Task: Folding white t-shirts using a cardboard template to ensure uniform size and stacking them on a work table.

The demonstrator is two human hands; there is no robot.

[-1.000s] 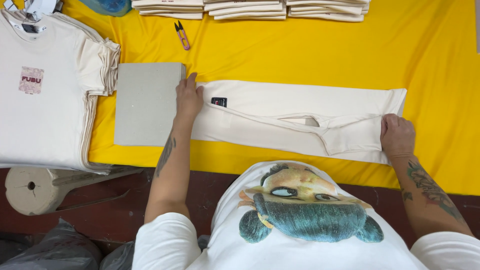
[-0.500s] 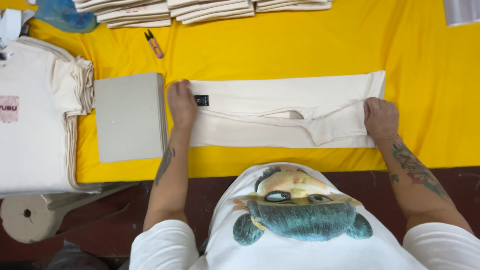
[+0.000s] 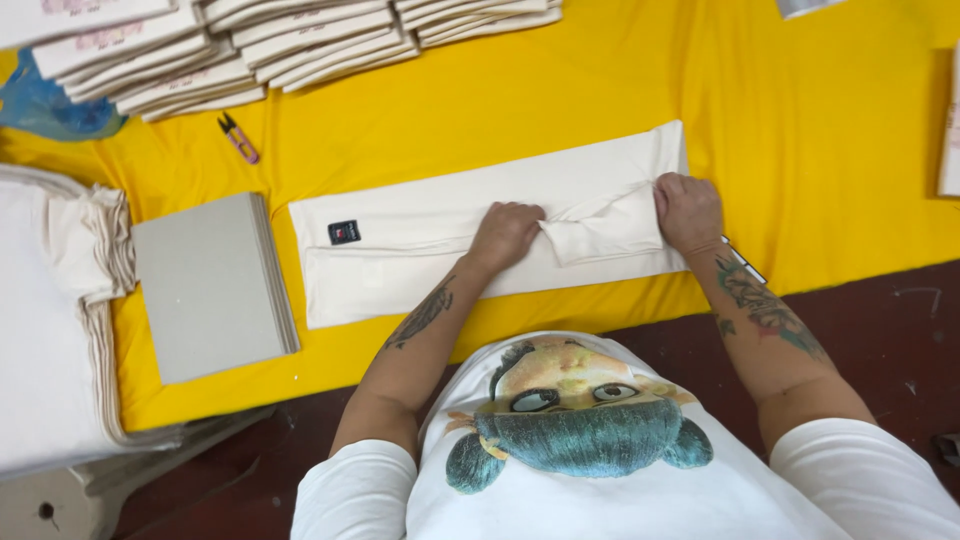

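Yellow-covered table [image 3: 830,130], dark red floor [image 3: 900,330] (scuffed)

The bare yellow cloth-covered table [image 3: 800,130] lies open to the right of and beyond the long folded cream garment [image 3: 420,250], giving room up to the rows of folded cream shirts [image 3: 290,45] along the far edge. To the left, the stack of grey cardboard sheets [image 3: 212,285] sits just beside the garment's end, with the tall pile of cream shirts [image 3: 50,320] close behind it, leaving only narrow yellow strips. A small pink-handled thread snipper [image 3: 238,137] lies in the gap between the far rows and the cardboard.
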